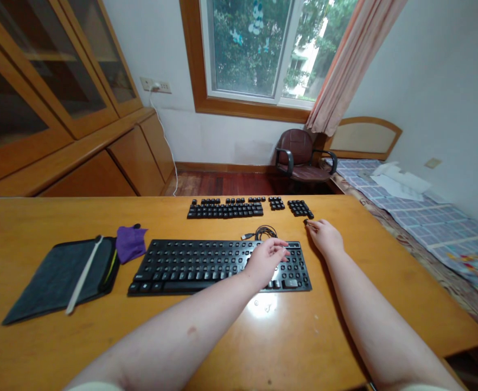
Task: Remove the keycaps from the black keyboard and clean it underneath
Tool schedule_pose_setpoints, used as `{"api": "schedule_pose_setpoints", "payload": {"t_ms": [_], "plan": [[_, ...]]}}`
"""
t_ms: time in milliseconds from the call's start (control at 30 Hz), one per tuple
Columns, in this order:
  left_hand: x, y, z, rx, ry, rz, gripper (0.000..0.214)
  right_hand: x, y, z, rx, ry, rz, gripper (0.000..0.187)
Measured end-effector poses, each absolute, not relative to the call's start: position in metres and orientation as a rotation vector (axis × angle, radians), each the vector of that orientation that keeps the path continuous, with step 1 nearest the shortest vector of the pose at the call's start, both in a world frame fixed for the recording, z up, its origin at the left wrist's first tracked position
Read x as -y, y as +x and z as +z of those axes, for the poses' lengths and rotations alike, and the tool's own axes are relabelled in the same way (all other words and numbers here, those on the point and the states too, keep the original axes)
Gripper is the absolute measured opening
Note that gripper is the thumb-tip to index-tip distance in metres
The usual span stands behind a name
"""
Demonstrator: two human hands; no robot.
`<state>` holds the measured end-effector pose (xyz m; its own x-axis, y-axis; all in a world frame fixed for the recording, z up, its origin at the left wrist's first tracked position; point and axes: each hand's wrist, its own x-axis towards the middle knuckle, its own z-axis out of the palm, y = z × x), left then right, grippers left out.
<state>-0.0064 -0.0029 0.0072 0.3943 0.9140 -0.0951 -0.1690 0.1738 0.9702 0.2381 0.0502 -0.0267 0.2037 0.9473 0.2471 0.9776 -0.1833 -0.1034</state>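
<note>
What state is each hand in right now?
Left hand: loosely open over the keyboard, nothing visibly held.
Right hand: closed, apparently pinching a small black keycap.

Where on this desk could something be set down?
The desk is bare behind the gray pouch, left of the loose keycaps; also between the right hand and bed. Crowded: between keyboard and keycaps, where the cable coils.

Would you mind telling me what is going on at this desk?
A person is at a keyboard missing most of its keys. The left hand is over its right part; the right hand seems to pinch a small black piece. Loose keys sit grouped near the far edge of the desk.
</note>
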Motion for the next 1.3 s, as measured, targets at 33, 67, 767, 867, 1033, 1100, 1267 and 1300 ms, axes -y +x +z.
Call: {"api": "schedule_pose_setpoints", "payload": {"t_ms": [33, 67, 767, 867, 1033, 1100, 1267, 1300], "plan": [[0.003, -0.006, 0.007, -0.840, 1.130, 0.912, 0.013, -0.050, 0.238, -0.026, 1.830, -2.261, -0.183, 0.033], [0.003, -0.006, 0.007, -0.838, 1.131, 0.913, 0.013, -0.051, 0.237, -0.026, 1.824, -2.277, -0.181, 0.034], [0.002, -0.003, 0.004, -0.841, 1.088, 0.906, 0.015, -0.060, 0.229, -0.021, 1.789, -2.361, -0.116, 0.040], [0.002, -0.003, 0.004, -0.833, 1.086, 0.908, 0.015, -0.059, 0.230, -0.019, 1.750, -2.379, -0.114, 0.041], [0.002, -0.003, 0.005, -0.855, 1.079, 0.894, 0.015, -0.060, 0.236, -0.016, 1.637, -2.486, -0.098, 0.049], [0.002, -0.003, 0.005, -0.861, 1.076, 0.893, 0.015, -0.061, 0.238, -0.016, 1.634, -2.518, -0.066, 0.050], [0.002, -0.002, 0.003, -0.851, 1.086, 0.906, 0.014, -0.064, 0.241, -0.018, 1.656, -2.542, -0.026, 0.052], [0.002, -0.002, 0.002, -0.847, 1.092, 0.908, 0.014, -0.064, 0.241, -0.019, 1.661, -2.541, -0.023, 0.053]]}}
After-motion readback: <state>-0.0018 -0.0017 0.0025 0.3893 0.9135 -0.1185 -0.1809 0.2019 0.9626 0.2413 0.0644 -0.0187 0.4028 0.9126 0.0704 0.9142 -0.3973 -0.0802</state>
